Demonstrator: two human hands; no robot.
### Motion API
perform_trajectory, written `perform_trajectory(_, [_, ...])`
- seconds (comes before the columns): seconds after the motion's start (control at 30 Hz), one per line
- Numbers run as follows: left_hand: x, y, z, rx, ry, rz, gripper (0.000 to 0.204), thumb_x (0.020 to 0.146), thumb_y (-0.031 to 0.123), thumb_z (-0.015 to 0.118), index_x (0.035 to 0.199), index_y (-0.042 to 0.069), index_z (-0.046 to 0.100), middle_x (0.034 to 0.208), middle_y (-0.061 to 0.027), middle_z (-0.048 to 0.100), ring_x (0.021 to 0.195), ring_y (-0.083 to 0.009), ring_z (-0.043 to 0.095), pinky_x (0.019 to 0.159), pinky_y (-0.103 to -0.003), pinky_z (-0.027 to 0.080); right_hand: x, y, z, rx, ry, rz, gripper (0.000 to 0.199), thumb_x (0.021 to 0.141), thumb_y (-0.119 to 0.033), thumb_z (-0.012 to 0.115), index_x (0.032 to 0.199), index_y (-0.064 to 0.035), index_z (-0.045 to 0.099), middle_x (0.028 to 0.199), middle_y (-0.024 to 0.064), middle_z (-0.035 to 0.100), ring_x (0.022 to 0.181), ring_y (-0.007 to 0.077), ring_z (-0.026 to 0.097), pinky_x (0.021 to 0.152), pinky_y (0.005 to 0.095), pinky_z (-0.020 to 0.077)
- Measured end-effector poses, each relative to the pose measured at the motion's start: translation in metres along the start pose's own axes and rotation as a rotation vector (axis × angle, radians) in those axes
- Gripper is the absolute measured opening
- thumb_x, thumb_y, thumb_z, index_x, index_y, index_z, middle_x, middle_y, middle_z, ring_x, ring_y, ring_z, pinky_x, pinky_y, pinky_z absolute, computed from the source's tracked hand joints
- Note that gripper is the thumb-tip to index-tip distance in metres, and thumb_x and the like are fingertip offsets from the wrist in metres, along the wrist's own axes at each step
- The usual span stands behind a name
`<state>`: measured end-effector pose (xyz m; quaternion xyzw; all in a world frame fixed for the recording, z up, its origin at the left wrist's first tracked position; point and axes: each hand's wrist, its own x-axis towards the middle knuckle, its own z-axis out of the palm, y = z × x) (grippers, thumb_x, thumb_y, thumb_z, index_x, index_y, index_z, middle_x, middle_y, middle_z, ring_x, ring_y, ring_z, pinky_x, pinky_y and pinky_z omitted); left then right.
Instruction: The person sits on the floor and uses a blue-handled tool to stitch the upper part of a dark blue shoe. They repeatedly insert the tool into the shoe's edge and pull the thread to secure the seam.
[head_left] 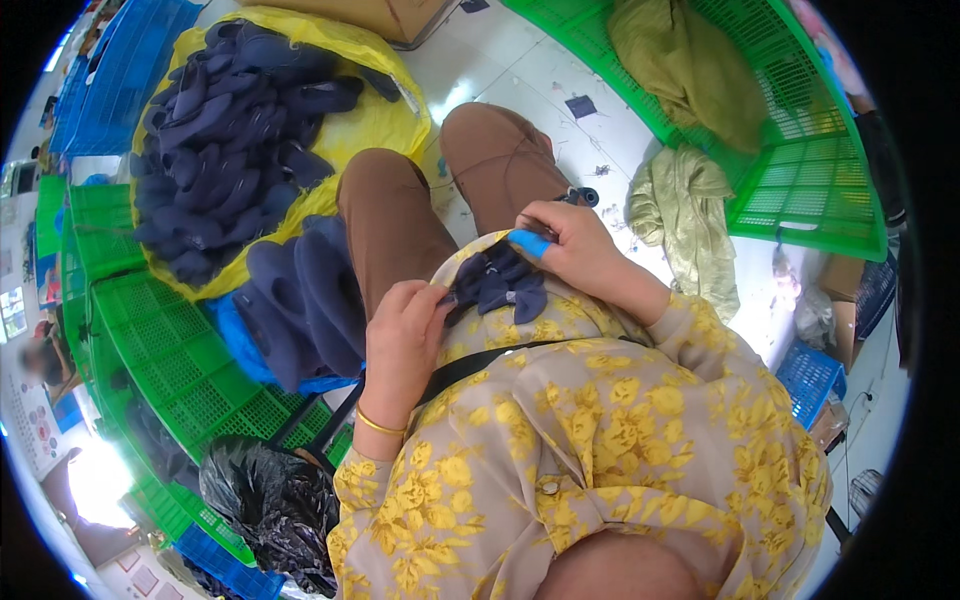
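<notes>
Both hands on a small navy fabric bow, centre of the frame, resting in my lap on the yellow-flowered blouse. My left hand is curled nearly closed, thumb and fingers pinching the bow's left edge. My right hand is bent over its upper right, pinching there; one finger wears a blue finger cot.

The piece looks soft, light and limp; I judge it will fold if held by one loop, so the middle knot seems the firmest hold.

More navy pieces lie stacked left of my knee, and a larger heap sits on a yellow sack at upper left.
</notes>
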<state>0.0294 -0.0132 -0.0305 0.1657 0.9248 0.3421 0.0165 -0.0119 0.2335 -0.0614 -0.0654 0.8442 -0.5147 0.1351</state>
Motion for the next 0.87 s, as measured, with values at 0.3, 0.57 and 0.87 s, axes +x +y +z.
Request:
perform_trajectory(0.3, [-0.001, 0.0, -0.04, -0.396, 0.119, -0.273, 0.011, 0.082, -0.005, 0.068, 0.093, -0.002, 0.068, 0.087, -0.0041, 0.065, 0.073, -0.0088, 0.059, 0.065, -0.02, 0.046, 0.006, 0.002, -0.012, -0.061, 0.025, 0.057, 0.017, 0.082, -0.011, 0.067, 0.098, -0.0052, 0.063, 0.083, 0.0117, 0.065, 0.069, 0.0258, 0.06, 0.063, 0.035, 0.0462])
perform_trajectory(0.57, [0.0, 0.001, -0.043, -0.688, 0.215, -0.389, 0.012, 0.085, -0.008, 0.067, 0.097, -0.005, 0.067, 0.092, -0.0025, 0.063, 0.08, -0.0073, 0.059, 0.071, -0.019, 0.047, -0.002, -0.006, 0.001, -0.564, -0.342, -0.322, 0.02, 0.081, -0.015, 0.069, 0.1, -0.01, 0.065, 0.085, 0.0106, 0.065, 0.08, 0.0327, 0.064, 0.068, 0.0431, 0.05])
perform_trajectory(0.87, [0.002, 0.007, -0.038, -0.922, 0.129, -0.369, 0.017, 0.088, -0.004, 0.066, 0.105, -0.001, 0.067, 0.099, -0.0023, 0.065, 0.088, -0.0074, 0.06, 0.078, -0.018, 0.048, 0.007, -0.046, -0.019, 0.238, -0.295, -0.022, 0.027, 0.087, -0.017, 0.07, 0.111, -0.0086, 0.061, 0.065, -0.001, 0.056, 0.057, 0.0144, 0.045, 0.055, 0.0304, 0.0373])
